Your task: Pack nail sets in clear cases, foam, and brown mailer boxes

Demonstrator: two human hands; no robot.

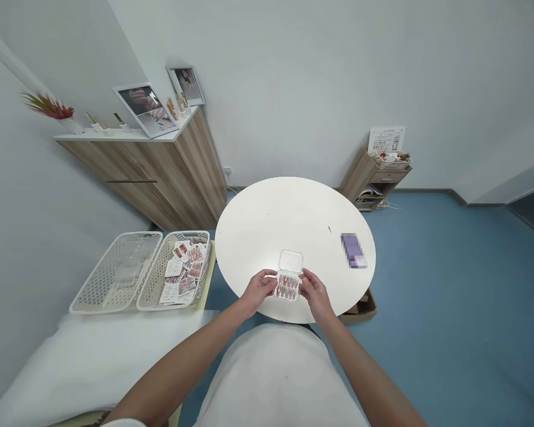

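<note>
A small clear plastic case [290,261] stands with its lid raised near the front edge of the white oval table [289,207]. Two rows of press-on nails [287,286] lie in its lower half. My left hand [260,290] grips the case's left side, thumb and fingers closed on the edge. From the other side my right hand [314,290] pinches the right edge. The case is between both hands, over the table; whether it rests on the surface I cannot tell.
A purple pixelated item [353,249] lies on the table's right side. To the left, one white basket [142,299] holds nail cards, and another basket [82,296] holds clear cases. A wooden cabinet [196,166] and a small shelf unit [356,172] stand behind. Under the table's right edge is a cardboard box [360,314].
</note>
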